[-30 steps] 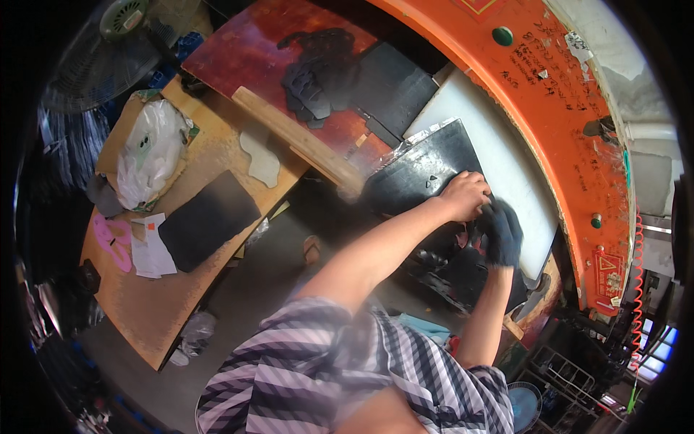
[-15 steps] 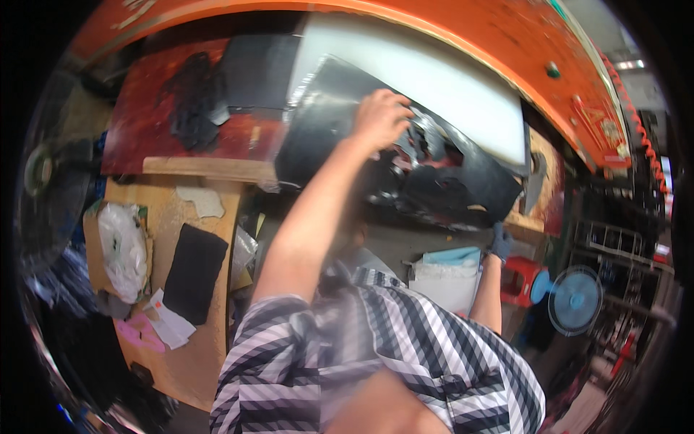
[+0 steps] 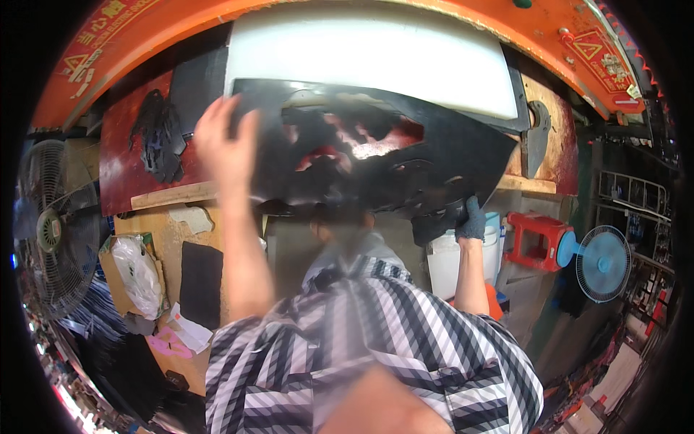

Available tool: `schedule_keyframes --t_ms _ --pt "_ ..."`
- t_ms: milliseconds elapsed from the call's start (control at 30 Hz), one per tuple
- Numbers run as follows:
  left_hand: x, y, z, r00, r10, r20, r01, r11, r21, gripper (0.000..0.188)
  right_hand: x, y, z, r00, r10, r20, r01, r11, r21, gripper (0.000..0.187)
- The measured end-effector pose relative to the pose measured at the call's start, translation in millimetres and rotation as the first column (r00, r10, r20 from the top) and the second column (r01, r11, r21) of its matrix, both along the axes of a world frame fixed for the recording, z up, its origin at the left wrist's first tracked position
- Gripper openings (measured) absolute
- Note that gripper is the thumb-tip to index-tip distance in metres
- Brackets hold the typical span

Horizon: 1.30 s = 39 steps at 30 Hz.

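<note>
At center frame, gripping a holed black sheet (image 3: 361, 181) by its lower right edge with the gloved right hand (image 3: 471, 220). Farther left, holding the bare left hand (image 3: 225, 145) spread at the sheet's left edge, too blurred to confirm contact.

A red warning label (image 3: 108, 32) with yellow lettering and a triangle sign is carried at the left of the orange machine beam (image 3: 155, 43); at the right, a red triangle-marked caution label (image 3: 598, 61) is displayed.
</note>
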<state>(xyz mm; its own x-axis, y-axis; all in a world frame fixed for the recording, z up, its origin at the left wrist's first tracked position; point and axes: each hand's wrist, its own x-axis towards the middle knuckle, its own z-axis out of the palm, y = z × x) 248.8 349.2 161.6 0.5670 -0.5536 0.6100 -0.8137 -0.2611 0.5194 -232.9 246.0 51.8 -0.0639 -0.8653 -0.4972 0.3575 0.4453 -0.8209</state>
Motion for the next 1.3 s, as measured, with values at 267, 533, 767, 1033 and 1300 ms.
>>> schedule_keyframes --t_ms 267,533,767,1033,1300 --pt "18.6 95.1 -45.4 0.666 -0.073 -0.743 -0.138 0.966 -0.219 0.021 45.4 -31.3 93.0 0.999 0.006 -0.039 -0.006 1.0 -0.011 0.028" --pt "59.4 21.6 37.8 0.804 -0.289 -0.519 0.011 0.881 -0.474 0.021 40.7 -125.4 175.8 0.977 0.103 -0.188 -0.152 0.951 -0.27 0.024" --pt "4.6 -62.6 36.0 0.999 -0.013 0.048 0.003 0.976 0.218 0.031 56.6 -152.4 146.7 0.797 -0.128 -0.591 -0.348 0.702 -0.621 0.044" --pt "-197.0 -88.1 53.3 0.494 -0.437 -0.752 0.823 0.515 0.241 0.032 87.7 -100.0 164.4 0.963 0.112 -0.247 -0.175 0.952 -0.25 0.028" --pt "-212.3 -104.6 31.6 0.399 -0.747 -0.532 0.852 0.517 -0.087 0.02 100.4 -98.2 162.8 0.988 0.148 -0.037 -0.152 0.943 -0.296 0.017"
